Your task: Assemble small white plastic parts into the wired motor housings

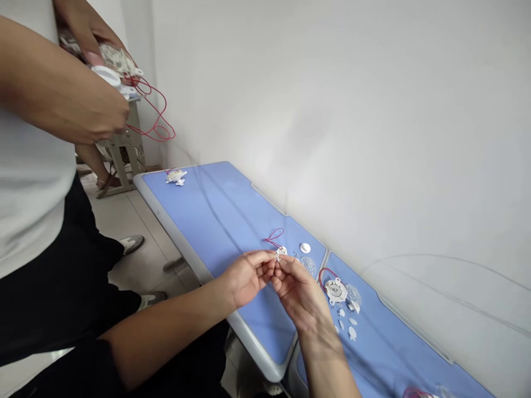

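Note:
Over the blue table, my left hand and my right hand meet at the fingertips. Pinched between them is a small white plastic part, mostly covered by the fingers. Just beyond the fingertips lies a white piece with a looped red wire. To its right are a round white knob and a clear plastic disc. Right of my right hand, on the adjoining tabletop, rests a round white mechanism with a red wire.
Several small white pieces lie near the mechanism. A white assembly sits at the table's far end. At the left stands a person holding white and clear parts with dangling red wire. A white wall borders the tables.

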`<state>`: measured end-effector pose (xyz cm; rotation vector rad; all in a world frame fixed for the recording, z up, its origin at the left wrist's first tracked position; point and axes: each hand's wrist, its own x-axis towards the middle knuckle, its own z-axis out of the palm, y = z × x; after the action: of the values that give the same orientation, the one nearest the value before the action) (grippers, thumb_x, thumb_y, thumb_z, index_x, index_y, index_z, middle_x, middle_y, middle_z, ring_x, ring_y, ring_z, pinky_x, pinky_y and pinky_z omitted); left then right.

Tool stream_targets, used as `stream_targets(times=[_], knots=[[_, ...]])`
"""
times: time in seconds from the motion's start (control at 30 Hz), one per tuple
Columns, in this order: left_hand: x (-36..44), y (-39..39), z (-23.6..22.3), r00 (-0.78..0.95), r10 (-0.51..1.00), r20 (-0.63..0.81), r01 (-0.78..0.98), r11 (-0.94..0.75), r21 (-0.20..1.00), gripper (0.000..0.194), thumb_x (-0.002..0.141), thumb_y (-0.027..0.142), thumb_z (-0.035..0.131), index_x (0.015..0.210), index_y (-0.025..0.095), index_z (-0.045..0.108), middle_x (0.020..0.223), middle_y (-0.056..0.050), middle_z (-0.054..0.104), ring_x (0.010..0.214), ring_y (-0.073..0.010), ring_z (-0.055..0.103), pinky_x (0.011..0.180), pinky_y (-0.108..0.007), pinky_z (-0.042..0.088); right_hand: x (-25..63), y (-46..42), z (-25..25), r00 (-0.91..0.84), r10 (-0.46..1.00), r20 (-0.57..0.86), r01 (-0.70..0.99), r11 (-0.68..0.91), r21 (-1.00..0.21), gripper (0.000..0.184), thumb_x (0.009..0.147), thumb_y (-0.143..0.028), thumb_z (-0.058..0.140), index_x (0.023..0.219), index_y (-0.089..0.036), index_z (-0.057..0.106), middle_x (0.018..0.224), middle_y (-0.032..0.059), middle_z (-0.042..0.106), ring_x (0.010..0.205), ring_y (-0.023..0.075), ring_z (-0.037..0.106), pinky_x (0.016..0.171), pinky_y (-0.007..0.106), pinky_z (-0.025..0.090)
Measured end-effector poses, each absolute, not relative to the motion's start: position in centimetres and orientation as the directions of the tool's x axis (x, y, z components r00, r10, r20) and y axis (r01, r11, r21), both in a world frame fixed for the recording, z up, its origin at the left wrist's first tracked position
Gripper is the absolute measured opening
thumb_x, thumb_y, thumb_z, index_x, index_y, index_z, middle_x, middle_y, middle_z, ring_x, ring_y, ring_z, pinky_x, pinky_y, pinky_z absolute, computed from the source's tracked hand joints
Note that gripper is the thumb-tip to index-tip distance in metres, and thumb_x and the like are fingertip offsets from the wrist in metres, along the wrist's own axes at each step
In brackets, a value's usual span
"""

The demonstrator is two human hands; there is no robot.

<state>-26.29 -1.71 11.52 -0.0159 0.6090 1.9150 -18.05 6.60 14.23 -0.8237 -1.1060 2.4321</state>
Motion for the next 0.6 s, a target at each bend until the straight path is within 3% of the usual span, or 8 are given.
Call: stream_targets(times=[0.33,0.6], knots=[[-27.3,-2.3,13.2,-0.508,0.834,-0.216,-0.816,-0.385,0.432,0.009,0.075,0.006,0.060,0.070,0.009,0.065,0.061,-0.001,0.060,0.056,-0.0057,0.056,0.059,-0.017,0.046,-19.9,5.8,16.3,-0.795,0.511,-0.327,-0.063,-0.606,-0.793,0.011,0.060,-0.009,0.073,0.071,-0.009,0.071,0.059,0.0023,0.068,0.051,0.0080,0.060,0.050,0.016,0.054],[-27.3,-2.5,14.0,-0.509,0.822,-0.257,-0.833,-0.395,0.388,0.011,0.072,0.003,0.060,0.064,0.010,0.062,0.057,0.000,0.060,0.053,-0.0058,0.057,0.054,-0.016,0.045,-19.9,5.8,16.5,-0.801,0.516,-0.304,-0.072,-0.587,-0.806,0.011,0.060,-0.010,0.075,0.070,-0.011,0.071,0.061,0.0013,0.068,0.051,0.0077,0.061,0.050,0.015,0.054]])
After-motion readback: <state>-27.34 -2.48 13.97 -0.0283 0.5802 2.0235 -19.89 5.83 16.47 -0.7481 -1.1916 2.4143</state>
